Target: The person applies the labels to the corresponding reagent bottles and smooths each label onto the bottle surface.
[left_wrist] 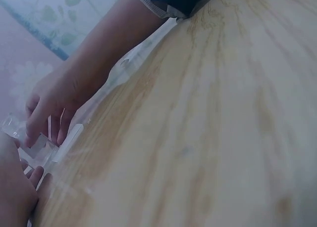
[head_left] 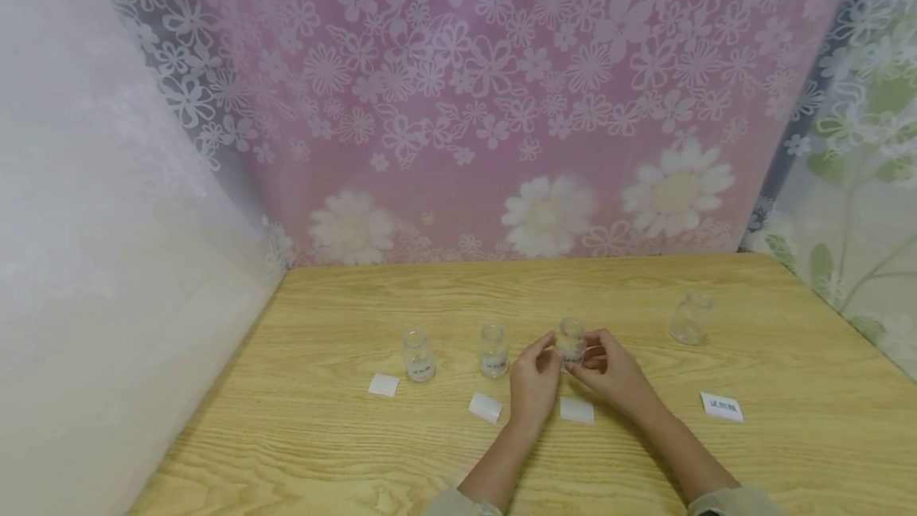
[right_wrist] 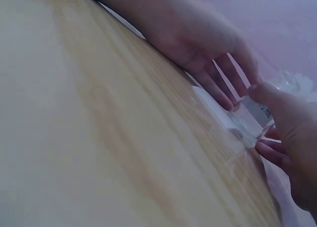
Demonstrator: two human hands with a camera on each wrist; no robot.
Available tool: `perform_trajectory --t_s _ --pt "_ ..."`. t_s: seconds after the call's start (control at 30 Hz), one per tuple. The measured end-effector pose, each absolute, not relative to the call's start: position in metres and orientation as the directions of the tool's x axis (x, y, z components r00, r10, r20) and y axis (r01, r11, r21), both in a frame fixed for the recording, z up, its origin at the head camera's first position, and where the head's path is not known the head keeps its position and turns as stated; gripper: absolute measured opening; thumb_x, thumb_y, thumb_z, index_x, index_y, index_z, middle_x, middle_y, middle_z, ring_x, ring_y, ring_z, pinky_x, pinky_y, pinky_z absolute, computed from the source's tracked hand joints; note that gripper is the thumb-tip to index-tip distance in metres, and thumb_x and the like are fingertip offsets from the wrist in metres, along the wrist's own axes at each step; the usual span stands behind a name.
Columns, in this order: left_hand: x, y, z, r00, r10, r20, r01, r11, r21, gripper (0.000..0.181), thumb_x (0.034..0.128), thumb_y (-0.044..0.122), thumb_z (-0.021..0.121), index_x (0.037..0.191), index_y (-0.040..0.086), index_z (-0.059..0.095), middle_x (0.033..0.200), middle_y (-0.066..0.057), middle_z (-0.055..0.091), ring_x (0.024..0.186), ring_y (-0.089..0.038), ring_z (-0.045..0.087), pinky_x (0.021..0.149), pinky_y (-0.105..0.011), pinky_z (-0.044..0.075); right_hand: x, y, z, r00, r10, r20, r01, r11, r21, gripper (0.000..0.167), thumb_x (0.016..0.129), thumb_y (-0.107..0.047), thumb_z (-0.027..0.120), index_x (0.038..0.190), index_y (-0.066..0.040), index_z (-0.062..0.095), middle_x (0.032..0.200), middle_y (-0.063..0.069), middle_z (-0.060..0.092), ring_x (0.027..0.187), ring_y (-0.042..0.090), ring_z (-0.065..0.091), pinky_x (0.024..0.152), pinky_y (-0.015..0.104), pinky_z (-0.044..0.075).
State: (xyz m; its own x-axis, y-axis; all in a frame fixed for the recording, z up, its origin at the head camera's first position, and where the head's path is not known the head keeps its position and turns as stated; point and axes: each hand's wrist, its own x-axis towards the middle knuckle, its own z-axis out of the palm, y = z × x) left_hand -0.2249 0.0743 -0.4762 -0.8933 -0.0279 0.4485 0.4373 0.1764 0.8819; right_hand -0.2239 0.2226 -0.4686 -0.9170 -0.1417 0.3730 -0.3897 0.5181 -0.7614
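Note:
Between the two hands a small clear glass jar (head_left: 571, 334) stands on the table, a white label with dark writing low on its front. My left hand (head_left: 533, 388) holds the jar's left side, its thumb near the label. From the right, my right hand (head_left: 619, 377) grips the same jar, thumb at the label's edge and fingers around the side. In the right wrist view the fingers of both hands meet at the jar (right_wrist: 247, 120) and label; the left wrist view shows the jar (left_wrist: 44, 150) partly hidden by the hands.
Two labelled jars (head_left: 419, 357) (head_left: 493, 353) stand to the left. An unlabelled jar (head_left: 692, 318) is at the back right. Blank white slips (head_left: 384, 385) (head_left: 485, 407) (head_left: 576, 410) lie in front of the jars, and a written slip (head_left: 722, 406) lies at the right. Floral curtains (head_left: 501, 102) surround the wooden table (head_left: 301, 436).

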Motion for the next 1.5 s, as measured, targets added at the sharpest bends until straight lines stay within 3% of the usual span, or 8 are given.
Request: perform_trajectory --t_s 0.23,0.63,0.93,1.07,1.2,1.33,1.5 --pt "-0.226 0.074 -0.476 -0.902 -0.030 0.431 0.421 0.166 0.892 0.028 0.0868 0.011 0.064 0.113 0.002 0.063 0.105 -0.004 0.064 0.089 -0.012 0.061 0.073 -0.023 0.050 -0.222 0.214 -0.469 -0.899 -0.099 0.427 -0.403 0.571 -0.716 0.045 0.080 -0.015 0.073 0.108 0.006 0.047 0.096 0.016 0.058 0.082 0.027 0.060 0.070 0.033 0.052" --pt "-0.226 0.075 -0.475 -0.905 -0.047 0.422 0.408 0.174 0.896 0.027 0.0865 0.009 0.063 0.113 0.002 0.063 0.105 -0.003 0.065 0.088 -0.011 0.061 0.074 -0.022 0.049 -0.226 0.229 -0.470 -0.852 -0.217 0.476 -0.511 0.537 -0.671 0.031 0.084 0.001 0.063 0.110 0.008 0.048 0.101 0.018 0.058 0.089 0.033 0.059 0.074 0.040 0.050" --pt "-0.226 0.076 -0.476 -0.911 -0.041 0.410 0.398 0.178 0.900 0.029 0.0873 0.010 0.063 0.115 0.002 0.061 0.107 -0.004 0.063 0.089 -0.011 0.060 0.075 -0.023 0.049 -0.221 0.227 -0.462 -0.914 -0.176 0.366 -0.405 0.471 -0.784 0.037 0.086 0.001 0.062 0.117 0.011 0.044 0.107 0.025 0.054 0.095 0.038 0.056 0.078 0.039 0.049" --pt "-0.226 0.075 -0.476 -0.919 -0.017 0.393 0.385 0.170 0.907 0.033 0.0889 0.011 0.061 0.119 -0.001 0.057 0.110 -0.008 0.061 0.091 -0.014 0.059 0.075 -0.022 0.049 -0.217 0.224 -0.457 -0.921 -0.164 0.354 -0.388 0.474 -0.790 0.038 0.085 0.006 0.059 0.118 0.014 0.042 0.111 0.029 0.051 0.096 0.039 0.056 0.078 0.038 0.049" --pt "-0.224 0.074 -0.475 -0.926 -0.007 0.378 0.369 0.201 0.907 0.036 0.0917 0.018 0.057 0.124 0.001 0.052 0.115 -0.008 0.055 0.099 -0.021 0.055 0.082 -0.028 0.047 -0.223 0.229 -0.465 -0.912 -0.125 0.390 -0.398 0.500 -0.769 0.033 0.085 0.009 0.056 0.117 0.009 0.046 0.113 0.024 0.053 0.095 0.035 0.057 0.078 0.035 0.049" --pt "-0.222 0.074 -0.468 -0.883 -0.029 0.469 0.456 0.187 0.870 0.034 0.0936 0.017 0.054 0.124 0.003 0.049 0.116 -0.007 0.051 0.104 -0.023 0.049 0.086 -0.034 0.044 -0.221 0.236 -0.458 -0.897 -0.078 0.436 -0.412 0.505 -0.758 0.026 0.088 0.008 0.051 0.114 0.006 0.049 0.109 0.020 0.055 0.093 0.031 0.057 0.077 0.022 0.047" --pt "-0.216 0.081 -0.437 -0.713 -0.034 0.701 0.694 0.112 0.711 0.022 0.0927 0.005 0.052 0.114 0.002 0.052 0.112 -0.009 0.054 0.103 -0.023 0.050 0.085 -0.036 0.044 -0.216 0.260 -0.440 -0.840 -0.012 0.542 -0.479 0.483 -0.733 0.022 0.090 0.006 0.051 0.112 0.007 0.051 0.105 0.020 0.056 0.092 0.016 0.057 0.074 0.012 0.044"
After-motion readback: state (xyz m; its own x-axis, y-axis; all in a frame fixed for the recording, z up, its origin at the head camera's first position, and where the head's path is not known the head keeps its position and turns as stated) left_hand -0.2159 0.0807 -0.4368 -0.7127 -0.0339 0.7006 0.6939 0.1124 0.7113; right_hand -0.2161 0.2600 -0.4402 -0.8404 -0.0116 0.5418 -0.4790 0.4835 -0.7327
